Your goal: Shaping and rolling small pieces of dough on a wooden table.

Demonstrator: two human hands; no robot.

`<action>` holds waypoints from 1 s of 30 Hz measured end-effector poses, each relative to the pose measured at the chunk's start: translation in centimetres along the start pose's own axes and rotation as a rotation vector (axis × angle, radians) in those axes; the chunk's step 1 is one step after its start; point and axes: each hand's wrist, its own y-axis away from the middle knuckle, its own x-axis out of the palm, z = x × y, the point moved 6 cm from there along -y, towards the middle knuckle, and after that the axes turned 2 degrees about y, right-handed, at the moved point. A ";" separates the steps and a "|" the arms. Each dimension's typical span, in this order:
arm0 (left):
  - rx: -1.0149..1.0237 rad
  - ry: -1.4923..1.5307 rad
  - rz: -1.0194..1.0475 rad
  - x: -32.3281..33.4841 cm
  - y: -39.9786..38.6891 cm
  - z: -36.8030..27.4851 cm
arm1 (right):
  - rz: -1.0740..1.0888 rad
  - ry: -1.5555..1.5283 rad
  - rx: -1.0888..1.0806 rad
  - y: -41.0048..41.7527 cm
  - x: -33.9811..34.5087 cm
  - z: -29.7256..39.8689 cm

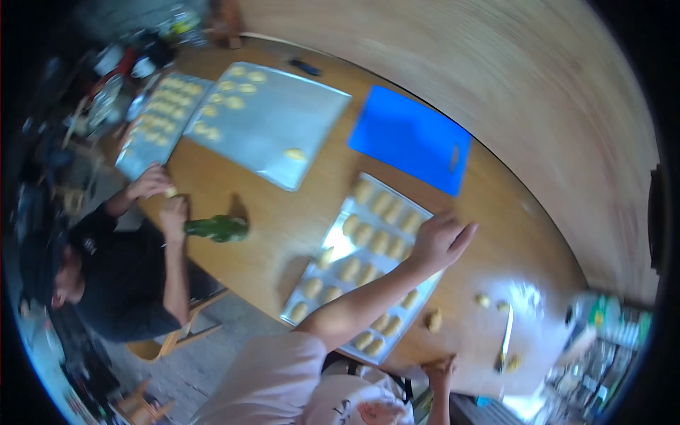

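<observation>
My left hand reaches across a metal tray set with rows of oval dough pieces. Its fingers are curled and the thumb points right; blur hides whether anything is in it. At the near table edge is my right hand, small and blurred, its grip unclear. A lone dough piece lies on the wood above my right hand, beside the tray. Farther right, a knife rests on a pale, shiny surface among small dough lumps.
Beyond the tray lies a blue cutting board. Two more metal trays with dough pieces stand far left. A seated co-worker handles a small piece near a green glass bottle. A plywood wall borders the table.
</observation>
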 end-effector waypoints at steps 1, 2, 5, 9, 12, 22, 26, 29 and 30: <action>0.006 0.089 0.059 0.3 3.0 -2.5 | -0.133 0.070 -0.140 -0.8 2.8 -1.3; 0.002 0.112 0.136 0.0 6.7 -3.6 | 0.198 -0.274 0.069 -2.2 -5.0 7.7; -0.359 0.205 0.400 -0.3 17.8 -7.1 | 0.170 -0.213 0.310 -1.0 -5.7 9.7; -0.837 0.354 0.765 2.7 31.6 -7.4 | 0.122 -0.156 0.372 -1.2 -3.0 8.5; -0.733 0.207 0.920 2.7 34.4 -7.8 | 0.205 -0.109 0.389 -3.2 -5.9 8.0; -1.021 -0.189 0.454 -1.3 37.2 -4.9 | -0.465 -0.353 -0.419 -19.3 -18.0 12.6; -1.121 -0.165 0.362 -1.9 40.3 -6.7 | -0.134 -0.107 -0.542 -22.5 -14.6 16.1; -1.198 -0.093 0.279 0.0 41.1 -8.2 | -0.207 -0.180 -0.511 -22.1 -14.8 14.3; -1.200 -0.095 0.305 0.7 41.0 -8.6 | -0.296 -0.564 -0.438 -21.5 -15.1 13.5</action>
